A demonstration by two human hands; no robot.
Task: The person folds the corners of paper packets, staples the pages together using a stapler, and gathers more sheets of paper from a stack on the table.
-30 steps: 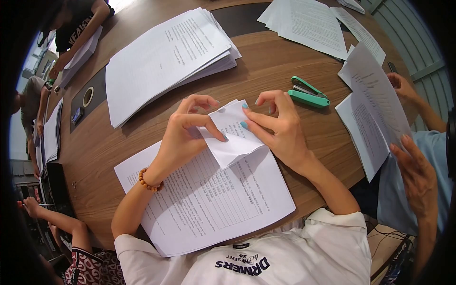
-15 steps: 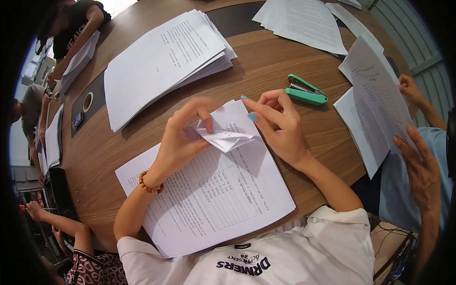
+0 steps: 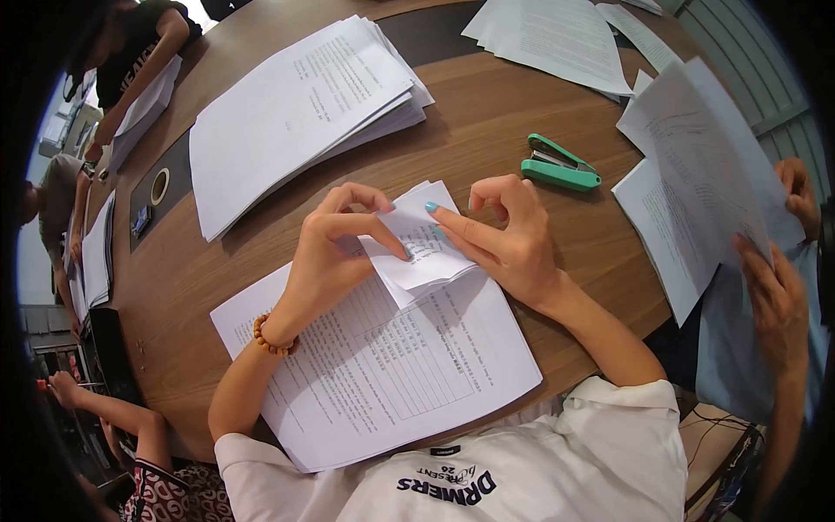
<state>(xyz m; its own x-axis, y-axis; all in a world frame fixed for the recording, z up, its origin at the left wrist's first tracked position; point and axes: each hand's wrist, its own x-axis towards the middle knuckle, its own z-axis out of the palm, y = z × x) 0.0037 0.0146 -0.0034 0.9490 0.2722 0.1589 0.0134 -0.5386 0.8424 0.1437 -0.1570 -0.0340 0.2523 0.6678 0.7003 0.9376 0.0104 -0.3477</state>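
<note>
A stack of printed sheets (image 3: 409, 365) lies on the table before me, tilted, its far end folded back toward me. My left hand (image 3: 335, 239), with a bead bracelet (image 3: 274, 339) at the wrist, grips the folded-over flap (image 3: 417, 265); its index fingertip presses on the flap and the thumb is hidden beneath. From the other side my right hand (image 3: 513, 244) has two blue-nailed fingertips closed at the flap's right edge, while its other fingers curl above. A green stapler (image 3: 561, 163) rests on the table beyond my right hand.
A thick pile of printed paper (image 3: 296, 122) stands ahead on the left, and more sheets (image 3: 557, 43) lie at the far right. On my right, a person's hands (image 3: 778, 296) hold loose pages (image 3: 696, 157). A tape roll (image 3: 160, 186) is at the left. Other people work along the left side.
My left index finger has come down onto the flap, which now lies flatter. My right fingertips have shifted left onto the paper. The neighbour on the right has moved the pages.
</note>
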